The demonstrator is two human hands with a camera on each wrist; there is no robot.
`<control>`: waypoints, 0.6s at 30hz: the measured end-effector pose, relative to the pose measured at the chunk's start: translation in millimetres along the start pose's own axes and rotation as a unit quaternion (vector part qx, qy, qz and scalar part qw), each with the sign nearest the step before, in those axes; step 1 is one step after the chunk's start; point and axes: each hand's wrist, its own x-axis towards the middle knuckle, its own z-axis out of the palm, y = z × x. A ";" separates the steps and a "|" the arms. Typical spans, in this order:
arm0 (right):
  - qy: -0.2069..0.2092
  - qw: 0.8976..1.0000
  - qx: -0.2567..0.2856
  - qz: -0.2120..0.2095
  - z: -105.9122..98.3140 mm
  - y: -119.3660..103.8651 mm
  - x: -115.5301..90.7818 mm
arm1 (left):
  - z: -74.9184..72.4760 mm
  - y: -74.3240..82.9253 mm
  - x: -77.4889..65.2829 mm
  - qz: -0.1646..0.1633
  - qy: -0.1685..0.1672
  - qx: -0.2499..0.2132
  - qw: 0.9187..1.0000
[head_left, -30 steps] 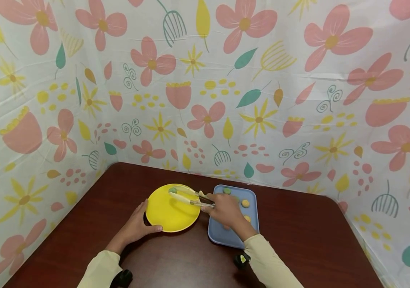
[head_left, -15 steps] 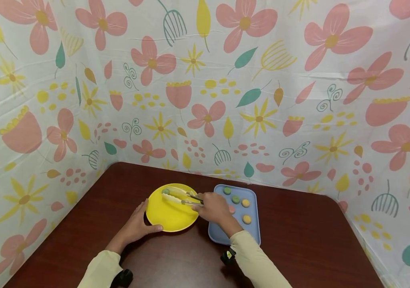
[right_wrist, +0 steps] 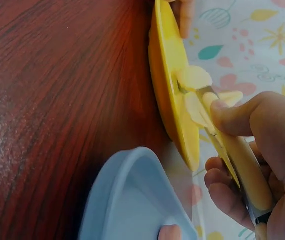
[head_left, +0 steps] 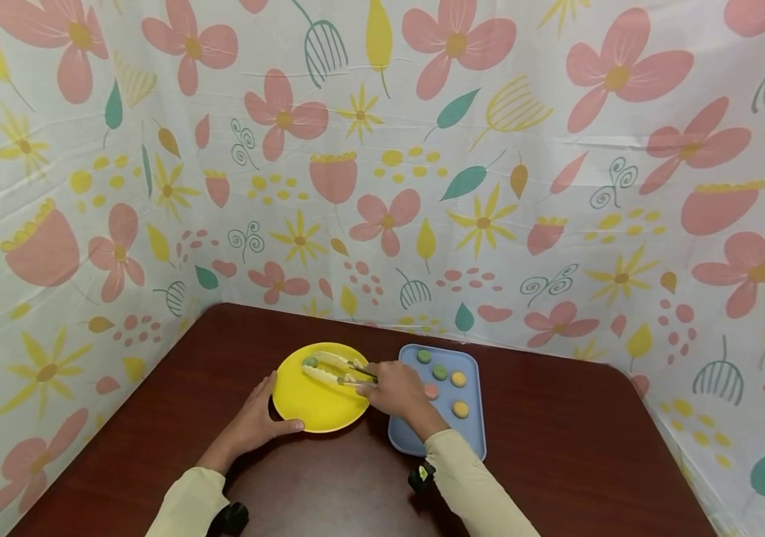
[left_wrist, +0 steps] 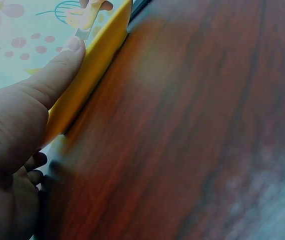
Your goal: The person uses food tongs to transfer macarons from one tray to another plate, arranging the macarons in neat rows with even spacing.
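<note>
My left hand (head_left: 251,421) holds the left rim of a round yellow plate (head_left: 322,412). In the left wrist view its thumb (left_wrist: 62,70) lies along the plate's edge. The right hand (head_left: 398,389) grips a pair of tongs (head_left: 322,375) with pale tips and metal arms, reaching over the plate from the right. A green macaron (head_left: 310,362) is at the tongs' tips, low over or on the plate's upper left; whether it touches the plate I cannot tell. In the right wrist view the thumb presses the tongs' handle (right_wrist: 245,170), and the tips partly hide each other.
Right of the plate stands a blue tray (head_left: 470,436) bearing green macarons (head_left: 439,371), yellow macarons (head_left: 460,409) and a pink macaron (head_left: 431,391); my right forearm crosses its near left corner. A flowered cloth (head_left: 382,164) hangs behind the brown table (head_left: 557,440).
The right hand has moved left and slightly down with the tongs and green macaron, uncovering more of the tray. The left hand and plate have stayed put.
</note>
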 end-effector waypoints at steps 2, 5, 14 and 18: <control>0.000 1.000 0.005 -0.001 -0.5 1.0 -0.9 | -0.2 0.3 -0.2 0.000 0.000 0.000 1.000; 0.001 1.000 0.023 -0.005 -3.2 4.4 -4.0 | -0.4 1.0 -0.8 0.000 -0.001 0.000 1.000; 0.020 0.997 0.070 0.024 -31.6 22.3 -30.2 | -1.5 3.1 -2.2 0.007 0.004 0.006 1.000; 0.043 0.996 0.076 0.034 -47.7 35.3 -45.6 | -0.9 4.0 -2.9 0.004 0.004 0.007 1.000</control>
